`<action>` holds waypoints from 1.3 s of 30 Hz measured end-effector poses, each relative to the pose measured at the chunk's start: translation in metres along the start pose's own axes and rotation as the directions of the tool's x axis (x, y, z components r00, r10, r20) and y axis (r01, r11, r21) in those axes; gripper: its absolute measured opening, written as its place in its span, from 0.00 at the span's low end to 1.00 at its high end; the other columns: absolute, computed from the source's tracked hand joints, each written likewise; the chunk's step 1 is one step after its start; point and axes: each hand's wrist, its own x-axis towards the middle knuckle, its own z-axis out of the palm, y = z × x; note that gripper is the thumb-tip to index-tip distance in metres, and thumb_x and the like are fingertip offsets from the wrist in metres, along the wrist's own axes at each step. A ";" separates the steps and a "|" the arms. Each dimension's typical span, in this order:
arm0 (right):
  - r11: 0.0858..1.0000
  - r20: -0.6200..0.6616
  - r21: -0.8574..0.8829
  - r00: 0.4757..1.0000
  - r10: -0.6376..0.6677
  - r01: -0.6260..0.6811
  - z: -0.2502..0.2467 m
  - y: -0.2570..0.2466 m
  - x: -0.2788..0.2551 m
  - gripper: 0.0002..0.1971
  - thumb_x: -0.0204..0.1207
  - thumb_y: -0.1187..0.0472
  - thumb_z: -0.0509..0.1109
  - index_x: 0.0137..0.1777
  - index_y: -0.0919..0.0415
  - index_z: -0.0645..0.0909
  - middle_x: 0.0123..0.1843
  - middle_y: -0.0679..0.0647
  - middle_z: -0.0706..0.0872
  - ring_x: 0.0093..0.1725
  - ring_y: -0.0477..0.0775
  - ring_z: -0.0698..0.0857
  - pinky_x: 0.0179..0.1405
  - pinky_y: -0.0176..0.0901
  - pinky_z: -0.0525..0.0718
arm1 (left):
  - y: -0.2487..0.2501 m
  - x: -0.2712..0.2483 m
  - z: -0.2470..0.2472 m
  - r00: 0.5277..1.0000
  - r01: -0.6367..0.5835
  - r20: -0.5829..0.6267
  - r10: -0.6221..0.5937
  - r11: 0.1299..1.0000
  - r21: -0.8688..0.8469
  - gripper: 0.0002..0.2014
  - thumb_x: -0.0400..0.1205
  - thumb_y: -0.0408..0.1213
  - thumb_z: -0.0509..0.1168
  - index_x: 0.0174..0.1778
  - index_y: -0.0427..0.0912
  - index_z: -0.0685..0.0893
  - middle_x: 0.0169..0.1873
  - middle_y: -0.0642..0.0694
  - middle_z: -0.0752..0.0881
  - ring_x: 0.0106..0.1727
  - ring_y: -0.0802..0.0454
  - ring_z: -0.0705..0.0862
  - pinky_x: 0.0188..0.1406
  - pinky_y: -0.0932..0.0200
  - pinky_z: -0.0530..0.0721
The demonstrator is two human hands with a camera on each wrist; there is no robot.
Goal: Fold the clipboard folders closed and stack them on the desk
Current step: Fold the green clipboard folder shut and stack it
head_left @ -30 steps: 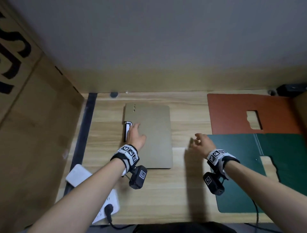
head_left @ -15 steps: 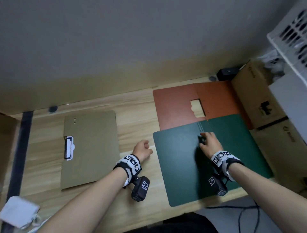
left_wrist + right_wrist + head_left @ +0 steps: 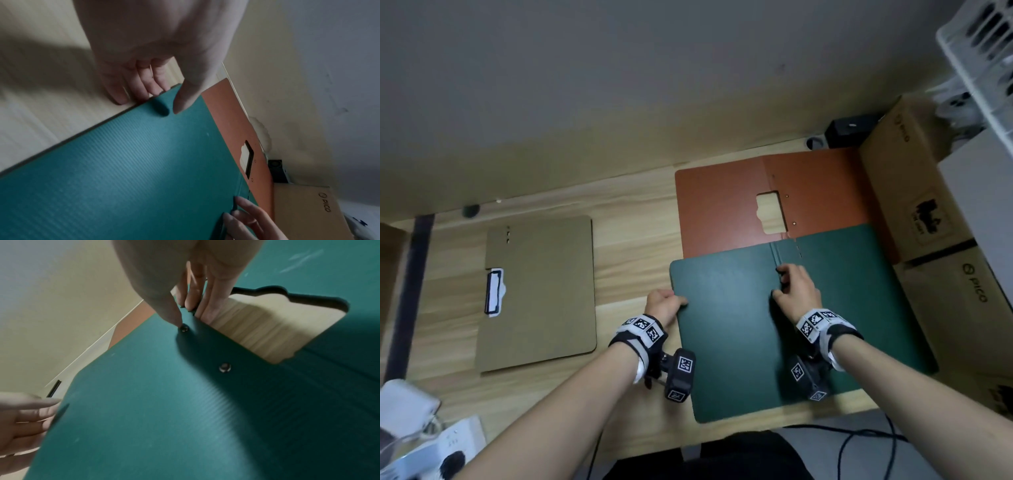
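The left hand (image 3: 663,306) pinches the left edge of the green folder (image 3: 729,329), thumb on top and fingers curled beneath the edge, as the left wrist view shows. The right hand (image 3: 796,291) is at the green folder's central fold, fingers hooked into the cut-out window there and thumb tip pressed on a rivet (image 3: 184,328), gripping the panel edge. The green folder lies open and flat on the wooden desk (image 3: 626,219), at its front right.

Three folders counted. The tan folder (image 3: 541,291) lies closed at the left, well apart from the hands, its clip (image 3: 494,291) showing at its left edge. The orange folder (image 3: 722,205) lies open behind the green one; its near edge is covered by the green folder. Neither obstructs the left-hand side of the desk between tan and green.

Two cardboard boxes (image 3: 914,192) stand against the right edges of the orange and green folders. A small black device (image 3: 851,129) sits at the back beside the boxes. A white crate (image 3: 983,51) is cut off at the upper right. A white power strip (image 3: 445,445) and a pale object at the lower left are blurred and partly out of frame. The green folder's far right portion is partly hidden by the right forearm. Cables (image 3: 859,442) hang below the desk front.
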 end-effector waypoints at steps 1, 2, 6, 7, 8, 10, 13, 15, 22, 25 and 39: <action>1.000 0.003 0.020 1.000 -0.016 0.016 0.000 0.001 -0.001 0.23 0.68 0.63 0.74 0.63 0.53 0.77 0.56 0.52 0.79 0.54 0.57 0.83 0.58 0.49 0.79 | 0.000 -0.003 -0.001 1.000 -0.005 0.002 0.005 1.000 -0.022 0.10 0.74 0.20 0.68 0.32 0.38 0.83 0.29 0.42 0.87 0.27 0.49 0.82 0.20 0.69 0.77; 0.999 0.005 0.038 0.999 -0.034 0.034 0.001 0.001 -0.003 0.23 0.67 0.63 0.74 0.63 0.53 0.78 0.55 0.52 0.78 0.52 0.57 0.83 0.57 0.49 0.80 | 0.001 -0.006 -0.002 1.000 -0.012 0.002 0.012 0.999 -0.036 0.10 0.74 0.20 0.69 0.33 0.39 0.82 0.33 0.39 0.87 0.30 0.48 0.83 0.23 0.66 0.80; 0.985 -0.061 0.140 0.994 -0.093 0.101 0.003 -0.005 -0.015 0.21 0.66 0.67 0.77 0.59 0.52 0.80 0.50 0.50 0.78 0.44 0.52 0.82 0.53 0.49 0.84 | -0.006 -0.013 -0.009 1.000 -0.018 0.015 0.019 0.998 -0.067 0.08 0.76 0.19 0.68 0.46 0.35 0.83 0.46 0.35 0.88 0.40 0.41 0.87 0.35 0.56 0.85; 0.979 -0.080 0.163 0.990 -0.113 0.125 0.004 -0.009 -0.018 0.21 0.66 0.67 0.77 0.58 0.52 0.81 0.50 0.50 0.78 0.43 0.51 0.82 0.53 0.49 0.84 | -0.008 -0.014 -0.012 1.000 -0.022 0.000 0.022 0.997 -0.076 0.12 0.75 0.19 0.68 0.53 0.32 0.82 0.50 0.35 0.88 0.46 0.39 0.88 0.41 0.52 0.86; 0.973 -0.087 0.175 0.987 -0.134 0.147 0.006 -0.014 -0.021 0.21 0.66 0.68 0.77 0.57 0.52 0.82 0.50 0.49 0.78 0.44 0.50 0.82 0.54 0.49 0.84 | -0.010 -0.016 -0.017 1.000 -0.026 -0.008 0.026 0.996 -0.087 0.16 0.75 0.19 0.69 0.59 0.30 0.80 0.54 0.36 0.88 0.51 0.39 0.88 0.47 0.50 0.86; 0.967 -0.089 0.174 0.981 -0.174 0.187 0.010 -0.026 -0.026 0.20 0.65 0.69 0.77 0.56 0.51 0.83 0.51 0.47 0.77 0.46 0.48 0.82 0.55 0.45 0.83 | -0.011 -0.019 -0.030 0.999 -0.033 -0.006 0.033 0.993 -0.114 0.19 0.77 0.21 0.70 0.63 0.30 0.78 0.57 0.38 0.87 0.53 0.40 0.87 0.45 0.52 0.89; 0.954 -0.044 0.177 0.971 -0.237 0.241 0.017 -0.048 -0.029 0.18 0.65 0.70 0.76 0.54 0.53 0.84 0.52 0.47 0.78 0.49 0.49 0.83 0.58 0.42 0.81 | -0.012 -0.024 -0.057 0.998 -0.036 -0.056 0.025 0.980 -0.198 0.14 0.79 0.22 0.69 0.60 0.33 0.79 0.53 0.38 0.88 0.49 0.43 0.86 0.26 0.59 0.87; 0.946 0.041 0.179 0.959 -0.281 0.270 0.024 -0.063 -0.031 0.17 0.67 0.70 0.75 0.54 0.55 0.83 0.53 0.48 0.78 0.51 0.50 0.84 0.61 0.44 0.82 | -0.019 -0.023 -0.081 0.995 -0.035 -0.101 0.011 0.969 -0.245 0.10 0.78 0.22 0.70 0.53 0.35 0.81 0.55 0.34 0.89 0.47 0.41 0.88 0.34 0.53 0.89; 0.948 0.278 -0.047 0.916 -0.289 0.313 0.052 -0.076 -0.067 0.26 0.66 0.69 0.70 0.65 0.54 0.80 0.64 0.52 0.77 0.66 0.57 0.79 0.69 0.47 0.76 | -0.044 -0.036 -0.159 0.988 0.028 -0.122 -0.090 0.899 -0.437 0.06 0.79 0.19 0.66 0.45 0.34 0.81 0.50 0.35 0.87 0.41 0.43 0.87 0.32 0.50 0.91; 0.905 0.351 -0.153 0.878 -0.325 0.397 0.049 -0.072 -0.088 0.34 0.65 0.72 0.67 0.75 0.55 0.74 0.75 0.54 0.72 0.74 0.58 0.71 0.77 0.47 0.68 | -0.040 -0.041 -0.188 0.992 0.035 -0.088 -0.093 0.857 -0.514 0.08 0.81 0.17 0.62 0.50 0.32 0.80 0.55 0.33 0.86 0.50 0.40 0.86 0.47 0.44 0.89; 0.740 0.123 -0.361 0.816 -0.565 0.567 0.006 -0.136 -0.109 0.35 0.75 0.68 0.68 0.81 0.48 0.66 0.83 0.46 0.66 0.81 0.54 0.65 0.79 0.46 0.64 | 0.022 -0.086 -0.267 0.996 -0.018 0.063 0.067 0.808 -0.588 0.09 0.83 0.20 0.59 0.57 0.30 0.78 0.60 0.32 0.85 0.66 0.39 0.84 0.60 0.47 0.82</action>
